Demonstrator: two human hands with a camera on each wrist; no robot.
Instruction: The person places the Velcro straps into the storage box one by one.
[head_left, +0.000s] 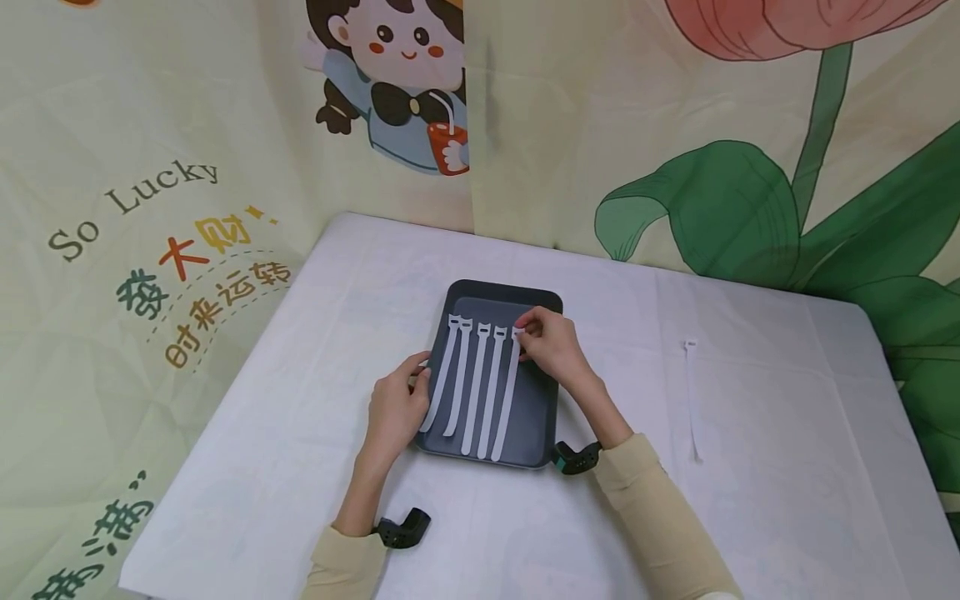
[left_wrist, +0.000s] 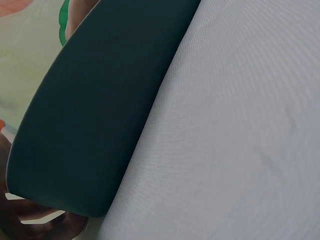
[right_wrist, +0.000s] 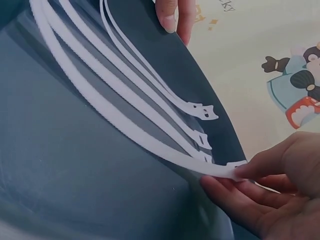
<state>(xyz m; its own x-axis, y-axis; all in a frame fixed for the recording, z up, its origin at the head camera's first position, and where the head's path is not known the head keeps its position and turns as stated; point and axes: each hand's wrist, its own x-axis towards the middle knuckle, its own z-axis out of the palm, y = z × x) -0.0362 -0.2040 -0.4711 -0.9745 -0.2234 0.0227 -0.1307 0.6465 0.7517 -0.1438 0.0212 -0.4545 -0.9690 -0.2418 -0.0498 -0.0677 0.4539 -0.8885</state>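
Observation:
A dark grey tray [head_left: 536,408] holds several white hook-and-loop cable ties [head_left: 476,392], laid lengthwise side by side with their slotted heads toward the far end. My right hand [head_left: 553,346] pinches the rightmost cable tie [head_left: 507,398] near its head, between thumb and fingers. In the right wrist view that tie [right_wrist: 130,131] bows in a curve from the pinching fingertips [right_wrist: 245,172]. My left hand [head_left: 397,408] grips the tray's left rim. Only its fingers [left_wrist: 40,220] show in the left wrist view, partly hidden by the tray's dark side [left_wrist: 95,120].
Another white cable tie [head_left: 692,402] lies alone on the white tablecloth [head_left: 772,442], to the right of the tray. A printed curtain [head_left: 540,150] hangs behind the table's far edge and along the left side. Each wrist wears a black camera band [head_left: 405,528].

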